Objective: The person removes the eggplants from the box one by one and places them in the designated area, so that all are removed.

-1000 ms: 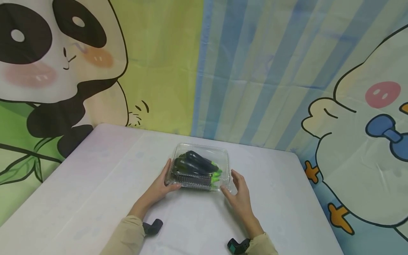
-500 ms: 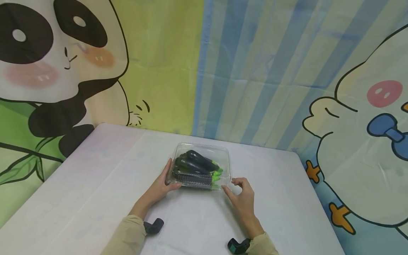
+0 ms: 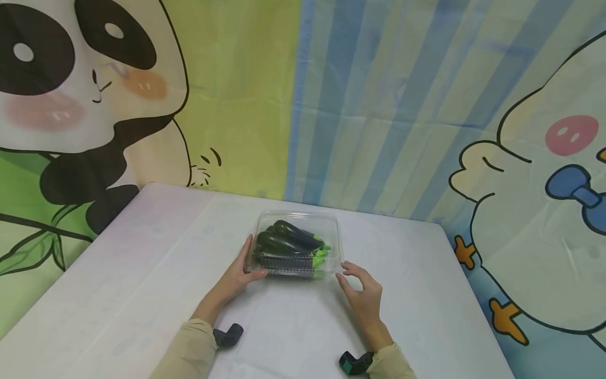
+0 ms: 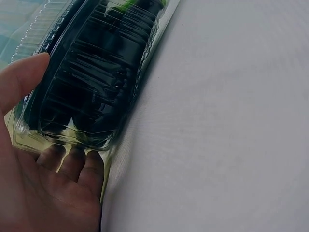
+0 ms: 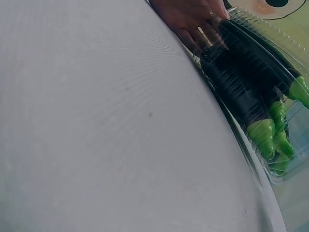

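A clear plastic clamshell box (image 3: pixel 333 234) sits near the middle of the table, its lid down. Inside lie several dark purple eggplants (image 3: pixel 286 241) with green stem ends toward the right. My left hand (image 3: pixel 236 280) holds the box by its left end, thumb on the front top edge; in the left wrist view the fingers (image 4: pixel 91 173) reach under that end. At the front right corner, the thumb and index finger of my right hand (image 3: pixel 365 297) pinch the box's rim. The right wrist view shows the eggplants' green stems (image 5: pixel 263 137) through the plastic, but not the right hand.
A white cloth covers the table (image 3: pixel 416 284). Behind it hangs a printed curtain (image 3: pixel 236 95) with a panda, stripes and a white bird. Each wrist carries a small black device (image 3: pixel 228 336) below the sleeve.
My right hand has gone from spread fingers beside the box to a thumb-and-index pinch at its front right corner. The left hand keeps its hold; the box has barely shifted.
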Demonstrator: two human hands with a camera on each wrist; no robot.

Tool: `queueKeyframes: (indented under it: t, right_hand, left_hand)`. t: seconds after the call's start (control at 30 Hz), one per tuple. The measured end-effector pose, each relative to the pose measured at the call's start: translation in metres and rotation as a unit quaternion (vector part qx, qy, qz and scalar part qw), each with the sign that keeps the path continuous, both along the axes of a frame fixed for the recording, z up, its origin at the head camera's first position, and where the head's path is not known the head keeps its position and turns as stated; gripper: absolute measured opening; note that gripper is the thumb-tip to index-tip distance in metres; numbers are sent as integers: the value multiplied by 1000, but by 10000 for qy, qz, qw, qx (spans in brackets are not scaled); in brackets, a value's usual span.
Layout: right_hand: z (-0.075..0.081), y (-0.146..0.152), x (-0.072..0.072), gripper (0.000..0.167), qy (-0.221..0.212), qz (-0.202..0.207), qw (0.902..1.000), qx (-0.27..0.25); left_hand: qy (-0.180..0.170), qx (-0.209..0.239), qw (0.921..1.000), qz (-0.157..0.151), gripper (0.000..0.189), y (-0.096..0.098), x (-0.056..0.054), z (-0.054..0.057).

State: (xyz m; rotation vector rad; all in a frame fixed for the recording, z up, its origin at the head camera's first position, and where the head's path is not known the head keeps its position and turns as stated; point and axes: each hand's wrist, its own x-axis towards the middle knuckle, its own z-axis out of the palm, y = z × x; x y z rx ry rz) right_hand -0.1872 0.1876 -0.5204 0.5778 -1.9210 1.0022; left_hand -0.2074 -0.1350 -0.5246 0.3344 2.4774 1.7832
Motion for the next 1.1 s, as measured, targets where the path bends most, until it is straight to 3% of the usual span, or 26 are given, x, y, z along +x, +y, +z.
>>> queueKeyframes:
  t: [0.17,0.4,0.6,0.77,0.93,1.1]
  right_hand:
    - [0,-1,-1,24,611,447,9963,409]
    - [-1,-5,-1,22,1161,409,9829,1373]
    - [3,-12,1,22,1056,-3,9753,1941]
    - [3,-18,2,29,933,-227,9731,2095]
    - [3,-22,3,22,707,-499,9707,2242]
    - [2,-24,6,26,547,-452,9688,2377]
  left_hand:
    - [-24,-33,10000,31,108,1,1,1]
    - [-91,44,9999,18,107,4,3,1]
    - [-119,-8,9999,69,107,6,3,4]
    - [-130,-33,9999,85,106,7,4,5]
    - [-82,-31,9999,110,104,8,3,3]
    - [19,-140,9998,106,102,10,3,4]
